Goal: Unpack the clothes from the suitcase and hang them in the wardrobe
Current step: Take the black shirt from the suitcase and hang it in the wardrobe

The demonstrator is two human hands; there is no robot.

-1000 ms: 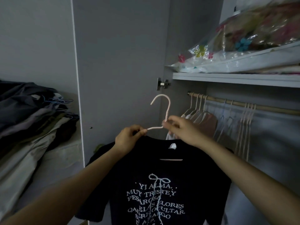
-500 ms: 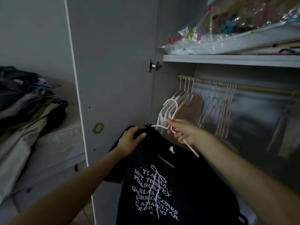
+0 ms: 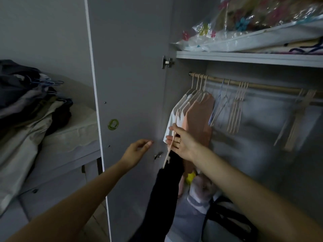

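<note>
Now right hand (image 3: 181,144) gripping thin pink hanger (image 3: 172,137), limp black shirt (image 3: 164,196) dangling

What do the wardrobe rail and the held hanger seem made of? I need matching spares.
Rail: probably bare wood, pale tan and matte, a round dowel. Hanger held by the right hand: thin pale pink, likely coated wire or plastic; the dim light leaves it open.

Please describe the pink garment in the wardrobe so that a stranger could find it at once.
Find the wooden rail under the wardrobe shelf. At its left end hang a few garments on hangers. The pink garment is the rightmost of them, beside white ones and the only coloured one.
</note>
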